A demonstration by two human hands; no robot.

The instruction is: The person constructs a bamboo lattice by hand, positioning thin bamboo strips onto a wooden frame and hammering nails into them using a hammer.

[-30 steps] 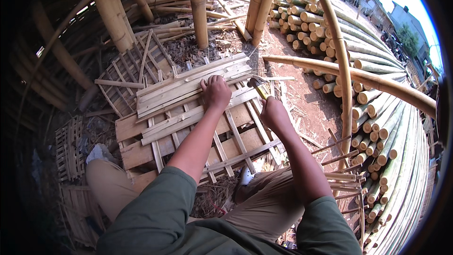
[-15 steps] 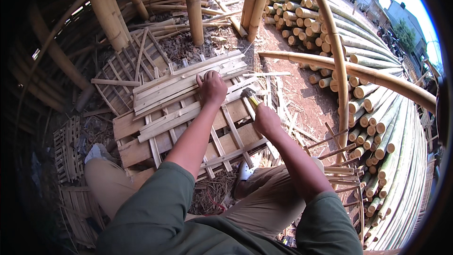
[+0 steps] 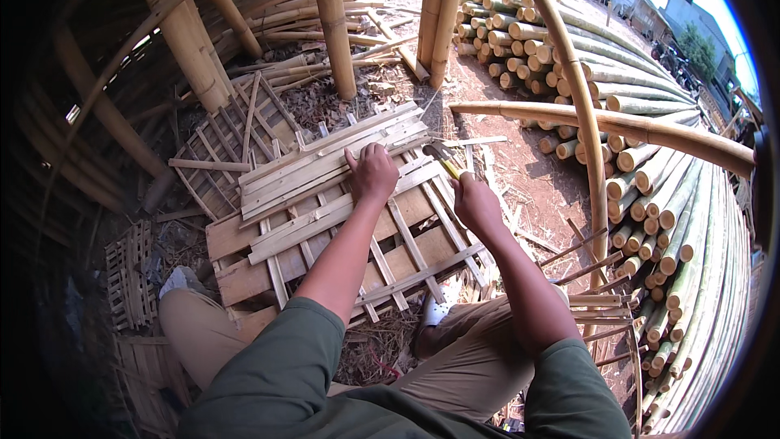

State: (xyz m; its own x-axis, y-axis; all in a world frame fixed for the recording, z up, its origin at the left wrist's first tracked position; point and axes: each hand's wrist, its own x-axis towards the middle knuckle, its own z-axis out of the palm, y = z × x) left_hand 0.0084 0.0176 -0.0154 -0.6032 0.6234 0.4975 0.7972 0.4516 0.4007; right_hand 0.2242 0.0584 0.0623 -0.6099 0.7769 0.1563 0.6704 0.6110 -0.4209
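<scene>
In the head view, think of the picture as a big clock. The left hand [image 3: 375,172] is close to the middle, on top of the long pale wood strips [image 3: 296,171]. Its fingers are bent and point down onto the wood. I cannot tell if they pinch a strip or just press on it. The long strips lie side by side, mostly toward 9 o'clock from this hand, with one end reaching toward 1 o'clock.

The right hand [image 3: 478,203] is between 3 and 4 o'clock from the left hand. Its fingers are wrapped tight around the yellow handle of a hammer [image 3: 451,169]. The dark hammer head points to 11 o'clock from that hand, near the ends of the strips.

More strips [image 3: 305,229] lie at about 7 o'clock from the left hand. Thin slats [image 3: 408,237] run across under the strips, and wide boards [image 3: 244,280] are below them.

At 3 o'clock there is a big pile of bamboo logs [image 3: 682,228]. A thick bamboo post [image 3: 331,24] stands at 11 o'clock. A criss-cross wood panel [image 3: 213,150] lies between 9 and 10 o'clock. A white shoe [image 3: 435,309] shows at 5 o'clock.
</scene>
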